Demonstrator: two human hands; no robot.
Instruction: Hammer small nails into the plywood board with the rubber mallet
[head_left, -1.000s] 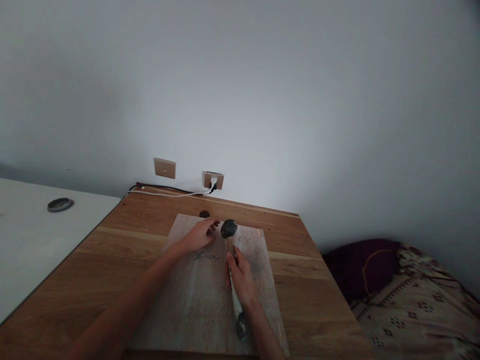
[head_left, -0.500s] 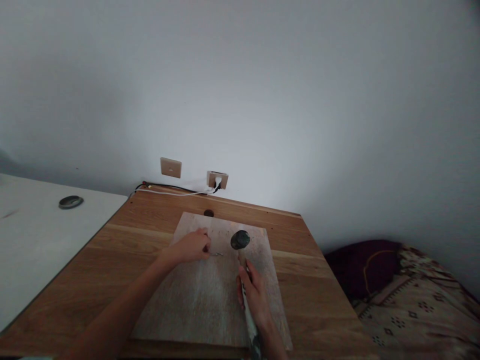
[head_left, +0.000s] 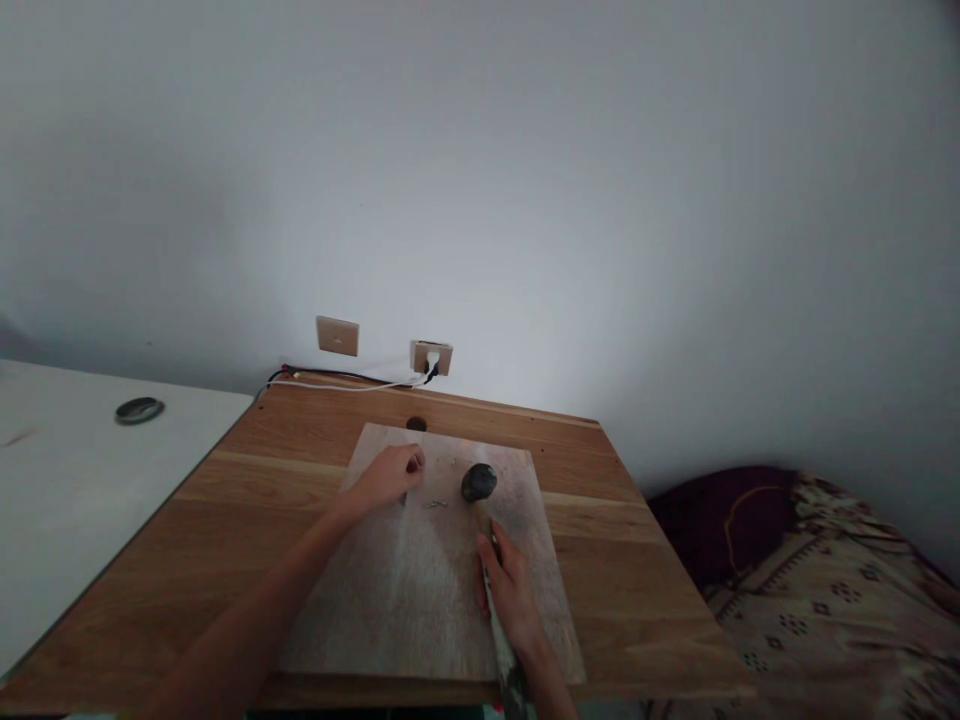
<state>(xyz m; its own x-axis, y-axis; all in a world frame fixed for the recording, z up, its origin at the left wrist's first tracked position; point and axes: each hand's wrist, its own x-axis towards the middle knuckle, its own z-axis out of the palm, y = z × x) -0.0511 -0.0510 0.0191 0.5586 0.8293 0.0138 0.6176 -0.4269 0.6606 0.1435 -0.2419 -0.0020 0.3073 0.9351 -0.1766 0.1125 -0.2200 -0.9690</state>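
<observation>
Black-headed mallet [head_left: 479,483] sits just right of centre in the lower half of the frame, right hand [head_left: 510,580] wrapped closed around its handle, head toward the top. Left hand [head_left: 390,473] is left of it over the pale board [head_left: 420,610], fingers curled in; can't tell if they grip anything. Small metal pieces [head_left: 436,504] lie on the board between left hand and mallet head, lower centre.

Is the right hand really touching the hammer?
Touching. The head view shows it: the right hand wraps its fingers around the handle of the hammer, below the dark head.
</observation>
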